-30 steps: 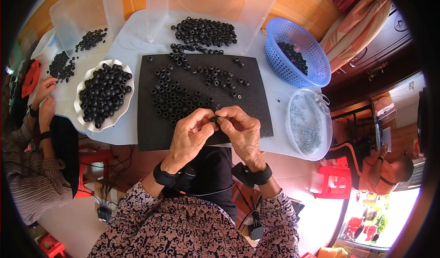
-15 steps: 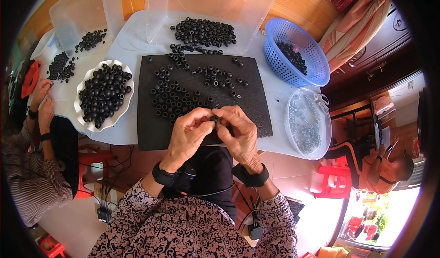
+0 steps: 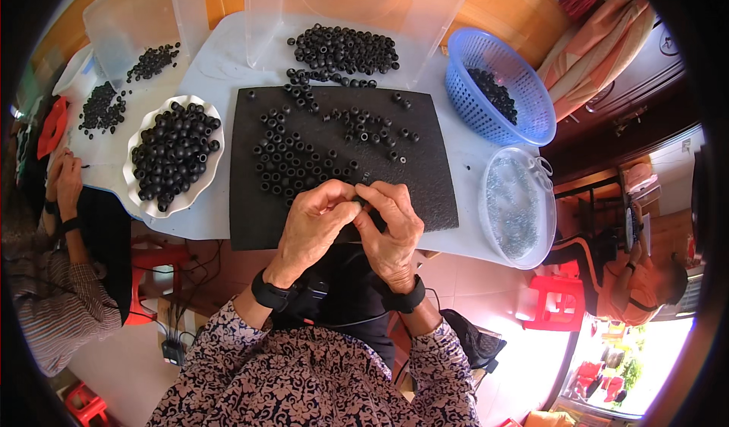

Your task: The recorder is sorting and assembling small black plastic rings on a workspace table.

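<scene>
My left hand [image 3: 315,222] and my right hand [image 3: 393,233] meet above the front edge of a black mat [image 3: 425,199]. Thumb and fingers of both are pinched together on a small dark piece that looks like a black bead [image 3: 358,201]; the fingertips hide most of it. Just beyond my hands, several loose black beads [image 3: 288,161] lie scattered on the mat, many with their holes facing up. One pale-rimmed ring [image 3: 402,159] sits among them. A heap of black beads [image 3: 345,51] spreads behind the mat.
Left of the mat stands a scalloped white plate [image 3: 190,198] heaped with black beads. To the right are a blue basket [image 3: 463,100] and a clear tub [image 3: 486,233] of pale beads. Clear boxes [image 3: 266,32] stand behind. At far left, a co-worker's hands [image 3: 67,180] rest near smaller beads.
My right hand has turned slightly and its wrist has come a little to the left; both hands still pinch together. The co-worker's hands have drawn closer together and toward the table edge.
</scene>
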### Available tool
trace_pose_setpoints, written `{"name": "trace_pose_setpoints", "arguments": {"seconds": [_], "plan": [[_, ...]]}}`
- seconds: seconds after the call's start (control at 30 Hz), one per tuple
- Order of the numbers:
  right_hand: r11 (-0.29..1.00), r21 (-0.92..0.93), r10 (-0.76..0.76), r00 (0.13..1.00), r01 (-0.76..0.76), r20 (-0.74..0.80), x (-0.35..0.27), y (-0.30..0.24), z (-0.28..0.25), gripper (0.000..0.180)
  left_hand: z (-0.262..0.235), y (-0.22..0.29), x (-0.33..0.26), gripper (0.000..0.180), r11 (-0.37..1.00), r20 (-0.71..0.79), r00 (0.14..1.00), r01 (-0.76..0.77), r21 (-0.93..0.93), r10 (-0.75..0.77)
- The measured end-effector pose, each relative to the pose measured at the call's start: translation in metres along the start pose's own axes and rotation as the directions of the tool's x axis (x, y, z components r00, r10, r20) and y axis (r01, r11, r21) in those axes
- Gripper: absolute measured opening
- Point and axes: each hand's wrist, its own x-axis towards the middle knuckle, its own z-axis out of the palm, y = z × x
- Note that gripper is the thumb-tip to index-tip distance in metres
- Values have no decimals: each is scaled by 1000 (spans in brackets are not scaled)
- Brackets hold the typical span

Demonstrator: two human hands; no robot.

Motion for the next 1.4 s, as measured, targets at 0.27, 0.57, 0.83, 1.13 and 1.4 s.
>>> {"name": "trace_pose_setpoints", "arguments": {"seconds": [0.27,0.57,0.83,1.13,1.4], "plan": [[994,89,55,998,-56,9,1,-5,1,34,-1,-1,1,10,999,17,1000,-23,-44,24],[1000,-3,25,999,-25,29,2,-5,-10,31,3,7,-1,19,970,-40,998,-47,239,58],[945,-317,21,980,-85,-199,88,21,-90,26,2,4,-7,31,972,-9,994,-106,211,110],[842,-514,-231,971,166,-64,133,75,-95,32,7,13,-6,24,983,11,1000,0,186,-2],[948,-243,-109,930,203,351,108,41,-13,20,5,9,-5,21,988,-3,1000,10,151,-9]]}}
